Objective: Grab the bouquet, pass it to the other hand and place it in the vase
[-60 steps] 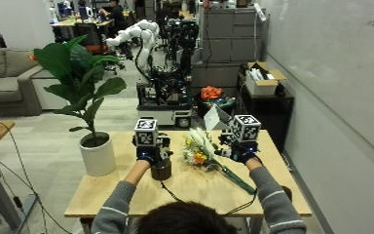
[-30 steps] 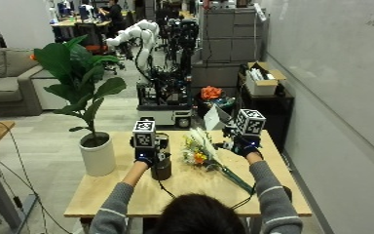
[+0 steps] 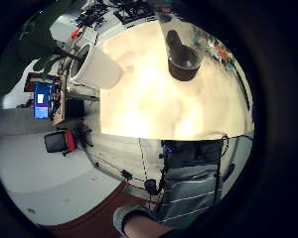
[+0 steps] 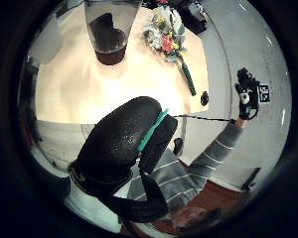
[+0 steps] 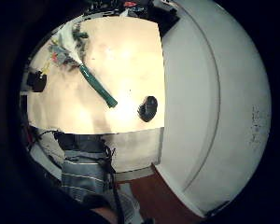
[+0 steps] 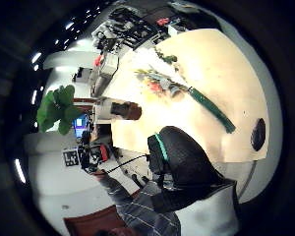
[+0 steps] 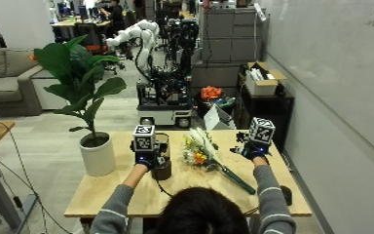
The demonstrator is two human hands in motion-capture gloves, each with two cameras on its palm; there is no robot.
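We see the bouquet (image 7: 208, 158) lying on the table (image 7: 109, 195), right of the vase (image 7: 161, 168). The left hand (image 7: 144, 158) and right hand (image 7: 253, 150) hover, gripping nothing; finger posture we cannot tell.

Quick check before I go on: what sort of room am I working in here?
It looks like a robotics lab or workshop. A white robot arm stands on a wheeled base behind the wooden table, a whiteboard fills the wall to the person's right, and further desks show at the back.
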